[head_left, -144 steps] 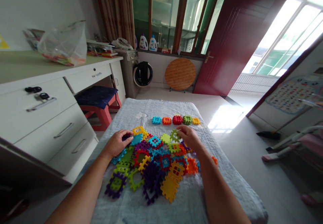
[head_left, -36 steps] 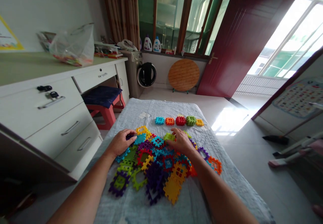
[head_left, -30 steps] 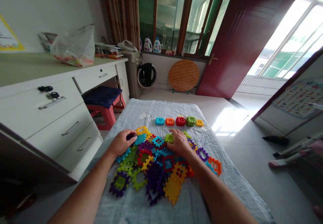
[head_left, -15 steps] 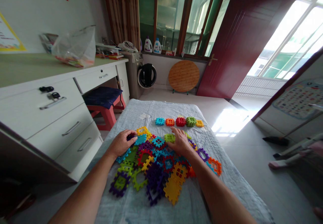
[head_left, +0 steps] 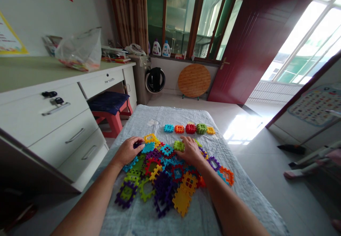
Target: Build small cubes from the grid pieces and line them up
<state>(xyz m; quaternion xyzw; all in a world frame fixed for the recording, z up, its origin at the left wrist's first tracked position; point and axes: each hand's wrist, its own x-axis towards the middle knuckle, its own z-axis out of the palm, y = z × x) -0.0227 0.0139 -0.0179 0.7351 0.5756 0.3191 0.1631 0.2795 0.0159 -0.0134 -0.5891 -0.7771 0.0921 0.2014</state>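
Observation:
My left hand [head_left: 129, 151] rests at the far left edge of a pile of plastic interlocking tiles. Its thumb and fingers are apart, with a dark purple tile [head_left: 136, 144] under them and a light blue tile [head_left: 148, 147] by the thumb. Over the pile's right side lies my right hand [head_left: 191, 151], fingers spread, beside a lime green tile [head_left: 178, 145]. What lies under its palm is hidden. Nearer me are a yellow tile [head_left: 182, 201], purple tiles [head_left: 162, 186] and a green frame tile [head_left: 147, 190].
Beyond the pile stands a row of tile stacks, among them a blue stack [head_left: 168, 128], a red stack [head_left: 190, 128] and a green stack [head_left: 201, 128]. A pale cloth [head_left: 149, 117] covers the table. On the left are a white desk [head_left: 66, 122] and a stool [head_left: 109, 103].
My right hand has shifted very slightly toward me over the tiles. My left hand and the row of stacks look unchanged.

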